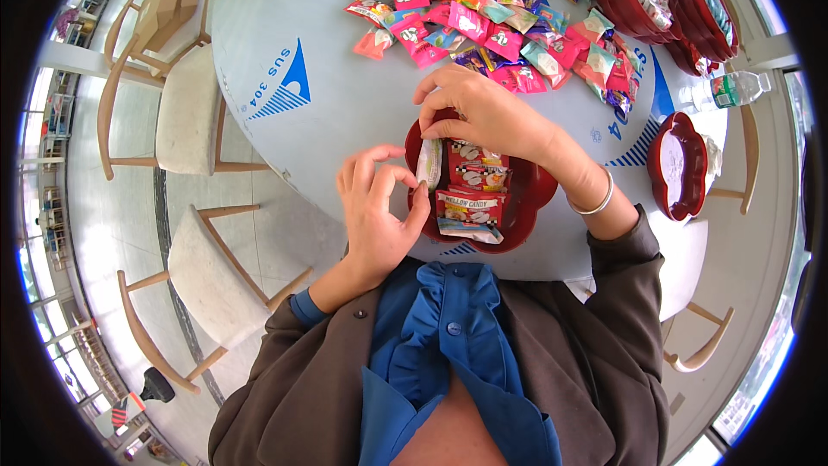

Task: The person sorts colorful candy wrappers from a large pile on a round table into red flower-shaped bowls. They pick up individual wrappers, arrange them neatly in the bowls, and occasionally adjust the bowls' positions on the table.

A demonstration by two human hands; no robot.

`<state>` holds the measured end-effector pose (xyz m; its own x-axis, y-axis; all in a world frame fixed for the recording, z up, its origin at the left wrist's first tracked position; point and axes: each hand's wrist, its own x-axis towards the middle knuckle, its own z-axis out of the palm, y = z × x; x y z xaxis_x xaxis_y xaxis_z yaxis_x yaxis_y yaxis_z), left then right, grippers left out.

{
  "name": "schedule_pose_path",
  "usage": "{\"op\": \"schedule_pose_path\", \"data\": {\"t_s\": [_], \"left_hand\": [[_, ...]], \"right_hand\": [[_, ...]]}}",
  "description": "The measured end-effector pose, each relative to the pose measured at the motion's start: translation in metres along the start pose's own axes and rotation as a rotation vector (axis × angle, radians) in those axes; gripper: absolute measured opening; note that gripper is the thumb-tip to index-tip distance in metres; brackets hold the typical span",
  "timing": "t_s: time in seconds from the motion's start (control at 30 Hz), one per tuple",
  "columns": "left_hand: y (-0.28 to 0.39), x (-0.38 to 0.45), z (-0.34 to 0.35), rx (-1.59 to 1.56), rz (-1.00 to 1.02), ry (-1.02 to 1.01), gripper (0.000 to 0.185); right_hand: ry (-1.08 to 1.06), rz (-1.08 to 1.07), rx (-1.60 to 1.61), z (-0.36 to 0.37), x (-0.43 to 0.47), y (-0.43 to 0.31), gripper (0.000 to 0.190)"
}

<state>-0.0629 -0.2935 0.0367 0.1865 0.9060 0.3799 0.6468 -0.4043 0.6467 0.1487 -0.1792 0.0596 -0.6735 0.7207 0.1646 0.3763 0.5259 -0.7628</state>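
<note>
A dark red flower-shaped bowl (533,188) stands on the table in front of me. Red candy packets (477,165) lie in a row inside it, with a white-edged packet at the near end. At the bowl's left side is a slim white-and-green wrapped candy (429,165). My right hand (485,110) reaches over the far rim and pinches the upper end of this candy. Thumb and forefinger of my left hand (381,207) meet at its lower end, over the left rim. Part of the bowl is hidden under my right hand and wrist.
A large heap of wrapped candies (479,13) covers the far part of the round table (349,103). Stacked filled red bowls (631,3) stand at the far right. Nearer are a plastic bottle (734,89) and another red bowl (676,165). Chairs (187,110) surround the table.
</note>
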Motion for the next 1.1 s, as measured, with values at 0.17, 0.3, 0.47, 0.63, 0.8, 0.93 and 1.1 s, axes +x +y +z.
{"op": "schedule_pose_path", "data": {"t_s": [0.17,0.3,0.47,0.63,0.8,0.93,1.1], "left_hand": [[-0.002,0.000,0.000,-0.024,0.011,-0.005,0.020],[-0.005,-0.001,0.002,-0.032,0.026,-0.003,0.023],[-0.003,0.001,-0.001,-0.014,0.023,-0.007,0.019],[-0.020,0.046,-0.021,-0.105,0.075,0.046,0.022],[-0.078,0.155,-0.026,0.155,0.269,-0.024,0.031],[-0.151,0.209,-0.001,0.382,0.406,-0.038,0.036],[-0.163,0.233,0.013,0.361,0.519,-0.200,0.037]], "right_hand": [[-0.005,0.032,-0.008,-0.002,-0.001,-0.003,0.011],[0.008,0.019,0.037,-0.001,-0.001,-0.004,0.012],[0.009,0.015,0.052,-0.001,-0.002,-0.002,0.014],[0.054,0.036,0.060,-0.010,-0.002,0.000,0.018],[0.117,0.149,0.076,-0.024,0.001,-0.002,0.017],[0.205,0.168,0.130,-0.032,-0.002,0.013,0.017],[0.312,0.202,0.124,-0.045,-0.009,0.024,0.020]]}}
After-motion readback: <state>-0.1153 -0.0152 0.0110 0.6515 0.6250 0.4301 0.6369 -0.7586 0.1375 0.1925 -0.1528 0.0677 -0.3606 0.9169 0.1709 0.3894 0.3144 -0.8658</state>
